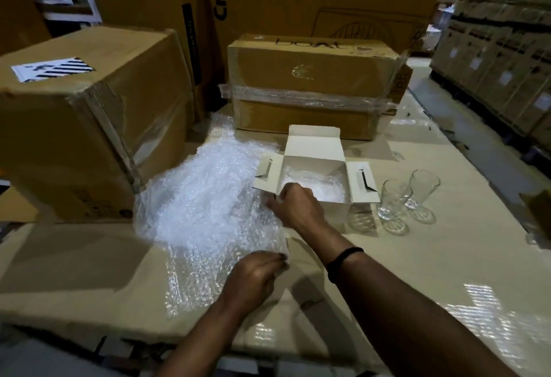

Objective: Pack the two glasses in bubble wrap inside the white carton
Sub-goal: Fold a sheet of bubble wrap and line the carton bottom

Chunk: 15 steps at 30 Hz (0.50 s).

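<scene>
Stacked brown boxes (313, 78) wall in a warehouse table (387, 257) topped with pale cardboard. At its middle stands the white carton (313, 144), flaps spread open, with a crumpled wad of bubble wrap (322, 186) lying in its bottom. Two glasses (392, 200) stand upright and unwrapped just to the right of the carton, one close behind the other. A large bubble wrap sheet (202, 197) spreads over the table to the carton's left. The left grip (253, 278) pinches the sheet's near corner. The right grip (293, 206) is curled at the carton's near left corner, where the sheet's edge meets it; whether it clasps wrap or carton wall I cannot tell.
</scene>
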Motion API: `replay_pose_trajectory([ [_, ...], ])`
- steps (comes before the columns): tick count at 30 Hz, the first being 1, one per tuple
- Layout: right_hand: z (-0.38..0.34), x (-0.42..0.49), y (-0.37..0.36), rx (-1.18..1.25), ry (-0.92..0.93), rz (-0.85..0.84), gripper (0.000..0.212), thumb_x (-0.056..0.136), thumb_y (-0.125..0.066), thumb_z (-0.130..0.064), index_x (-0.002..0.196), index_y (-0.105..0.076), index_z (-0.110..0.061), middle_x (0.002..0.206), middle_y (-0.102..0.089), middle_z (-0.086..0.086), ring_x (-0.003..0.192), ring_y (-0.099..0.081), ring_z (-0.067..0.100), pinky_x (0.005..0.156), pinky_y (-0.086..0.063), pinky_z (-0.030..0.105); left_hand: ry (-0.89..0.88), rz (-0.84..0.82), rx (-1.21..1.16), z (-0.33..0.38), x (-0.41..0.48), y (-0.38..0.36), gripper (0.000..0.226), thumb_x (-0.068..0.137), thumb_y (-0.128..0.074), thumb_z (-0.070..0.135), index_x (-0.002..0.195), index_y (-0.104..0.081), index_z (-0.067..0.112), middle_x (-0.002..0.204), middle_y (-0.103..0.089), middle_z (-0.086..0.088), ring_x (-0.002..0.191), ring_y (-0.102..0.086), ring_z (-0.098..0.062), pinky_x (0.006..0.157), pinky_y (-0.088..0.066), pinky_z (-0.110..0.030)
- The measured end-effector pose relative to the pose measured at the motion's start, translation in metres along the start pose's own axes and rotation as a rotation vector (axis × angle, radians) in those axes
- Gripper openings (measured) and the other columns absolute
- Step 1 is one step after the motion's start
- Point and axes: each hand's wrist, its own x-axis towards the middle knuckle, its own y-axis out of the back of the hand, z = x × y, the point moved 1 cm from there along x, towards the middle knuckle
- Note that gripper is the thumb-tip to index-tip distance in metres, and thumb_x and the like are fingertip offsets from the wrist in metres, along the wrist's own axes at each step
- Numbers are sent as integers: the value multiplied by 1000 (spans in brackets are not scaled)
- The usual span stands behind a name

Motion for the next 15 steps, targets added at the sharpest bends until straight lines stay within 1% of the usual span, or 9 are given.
replay_pose_trajectory([
  [1, 10, -4, 0, -65, -7, -42, 43, 77, -69, -57, 86, -57, -17, 88, -66, 3, 75, -59, 24, 48, -31, 26, -1, -53, 5, 7, -1, -2, 31, 73, -69, 0, 97, -78, 17, 108, -74, 2, 98, -68, -14, 90, -50, -23],
  [3, 26, -13, -4, -177, -8, -136, 48, 72, -76, -55, 92, -53, -17, 90, -63, 4, 84, -59, 25, 56, -36, 28, 2, -155, 10, 20, -4, -4, 35, 71, -68, 2, 100, -77, 18, 110, -73, 3, 99, -67, -13, 87, -51, -23],
  [5, 38, -21, -12, -233, 1, -202, 49, 73, -80, -42, 104, -55, -14, 101, -64, 6, 96, -61, 27, 66, -43, 32, 26, -173, 24, 34, -7, -2, 35, 70, -70, 5, 102, -76, 18, 108, -74, 4, 100, -66, -13, 88, -47, -22],
  [6, 43, -24, -17, -224, 15, -212, 46, 75, -80, -32, 108, -57, -11, 105, -65, 8, 97, -63, 28, 68, -49, 34, 44, -147, 37, 39, -9, 1, 33, 70, -71, 7, 102, -76, 18, 107, -74, 3, 101, -66, -13, 89, -46, -21],
  [8, 50, -29, -24, -124, 48, -199, 27, 75, -70, -11, 102, -64, -7, 99, -68, 12, 90, -67, 30, 69, -56, 36, 86, -37, 64, 47, -16, 8, 25, 71, -70, 9, 95, -76, 17, 101, -75, 2, 94, -67, -17, 86, -48, -26],
  [9, 53, -32, -24, -48, 50, -188, 20, 74, -64, -6, 93, -67, -6, 91, -69, 12, 84, -67, 29, 66, -54, 33, 126, 29, 95, 49, -21, 11, 21, 72, -68, 10, 91, -76, 17, 98, -74, 3, 91, -67, -18, 84, -47, -28],
  [11, 61, -36, -17, 103, 26, -172, 11, 75, -58, -5, 80, -67, -9, 76, -66, 8, 68, -63, 23, 59, -46, 27, 299, 89, 227, 49, -30, 17, 22, 75, -60, 20, 92, -75, 19, 104, -73, 3, 97, -65, -20, 91, -40, -33],
  [13, 75, -43, -2, 251, -14, -151, 10, 78, -58, -4, 76, -64, -12, 70, -64, 5, 59, -59, 20, 56, -44, 27, 495, -23, 369, 50, -34, 17, 38, 78, -49, 37, 105, -73, 23, 123, -68, 3, 115, -60, -24, 102, -28, -39],
  [15, 98, -49, 13, 463, -58, -158, 12, 80, -56, 2, 80, -67, -4, 68, -64, 12, 55, -60, 23, 53, -51, 35, 600, -211, 406, 55, -30, 17, 56, 82, -35, 51, 124, -64, 29, 142, -54, 6, 134, -46, -25, 108, -14, -44],
])
